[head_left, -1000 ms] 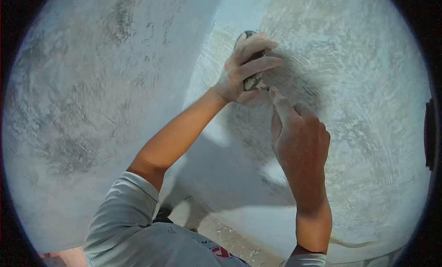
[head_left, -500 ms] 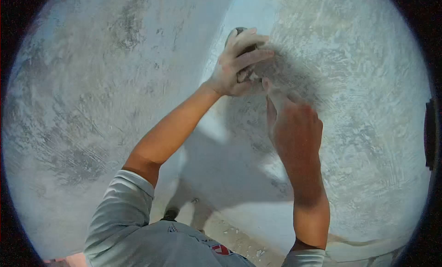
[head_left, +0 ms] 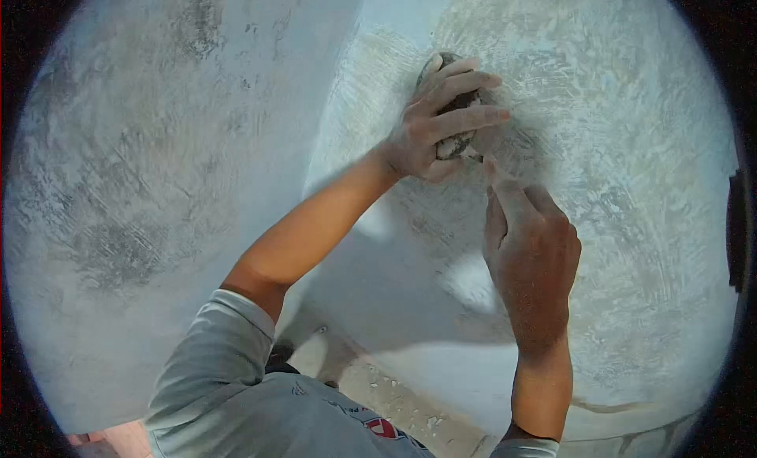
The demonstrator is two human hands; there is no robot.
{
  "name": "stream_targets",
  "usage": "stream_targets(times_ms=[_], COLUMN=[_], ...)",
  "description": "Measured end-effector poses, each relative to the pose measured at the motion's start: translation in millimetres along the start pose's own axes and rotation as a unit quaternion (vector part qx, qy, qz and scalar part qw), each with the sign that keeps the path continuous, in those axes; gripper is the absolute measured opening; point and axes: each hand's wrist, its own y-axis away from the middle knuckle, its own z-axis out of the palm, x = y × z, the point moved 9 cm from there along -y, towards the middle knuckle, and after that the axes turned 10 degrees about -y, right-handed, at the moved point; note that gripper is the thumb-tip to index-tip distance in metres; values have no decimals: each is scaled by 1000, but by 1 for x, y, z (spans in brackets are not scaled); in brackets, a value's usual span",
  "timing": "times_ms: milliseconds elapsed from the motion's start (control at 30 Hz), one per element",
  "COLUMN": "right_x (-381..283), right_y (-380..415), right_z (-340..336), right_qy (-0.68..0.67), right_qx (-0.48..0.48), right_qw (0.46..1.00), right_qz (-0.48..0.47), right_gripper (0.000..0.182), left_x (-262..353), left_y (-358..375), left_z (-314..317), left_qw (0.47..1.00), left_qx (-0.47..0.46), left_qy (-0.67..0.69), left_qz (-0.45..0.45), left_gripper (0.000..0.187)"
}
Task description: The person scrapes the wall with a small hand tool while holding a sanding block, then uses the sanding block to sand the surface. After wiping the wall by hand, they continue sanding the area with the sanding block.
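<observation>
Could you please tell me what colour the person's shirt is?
Pale grey shirt, in the head view.

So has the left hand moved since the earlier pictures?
Yes. Judged against the dark smudge at the upper left of the wall, the left hand has shifted right, farther from it.
</observation>
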Motion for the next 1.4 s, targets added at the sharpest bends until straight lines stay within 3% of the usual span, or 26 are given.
stream_targets(times_ms=[200, 333, 367, 433, 500, 567, 600, 1000, 1100, 1133, 1400], right_x=[-21, -35, -41, -49, -50, -41, -37, 23, 20, 19, -11], right_y=[-45, -79, -83, -87, -77, -75, -74, 17, 14, 11, -47], right_z=[24, 66, 68, 73, 80, 72, 66, -1, -4, -3, 36], right_qy=[-16, 14, 9, 2, -4, -13, -18, -15, -21, -24, 1], right_qx=[-14, 2, -2, -24, -68, -51, -41, -19, -13, -8, -33], right_qw=[1000, 999, 1000, 999, 998, 998, 999, 999, 999, 999, 999], right_qz=[2, -30, -26, -25, -15, -17, -22, 31, 24, 20, -30], right_gripper=[30, 32, 33, 37, 44, 45, 46, 35, 32, 32, 38], left_x=[-52, -96, -101, -100, -99, -98, -88, 17, 15, 15, -55], left_y=[3, 9, 9, 8, 12, 12, 6, 7, 4, 0, -6], left_z=[-22, -50, -56, -65, -61, -53, -53, 22, 21, 15, -21], left_qw=[1000, 986, 993, 999, 994, 987, 992, 998, 999, 999, 996], left_qx=[-1, -65, -59, -49, -68, -85, -73, -41, -34, -24, -24], left_qy=[-12, -149, -101, -8, -85, -135, -99, -42, -36, -27, -62], left_qz=[9, 30, 21, -1, 11, 11, -6, -5, 5, -2, 53], left_gripper=[50, 52, 53, 55, 61, 62, 61, 51, 54, 68, 54])
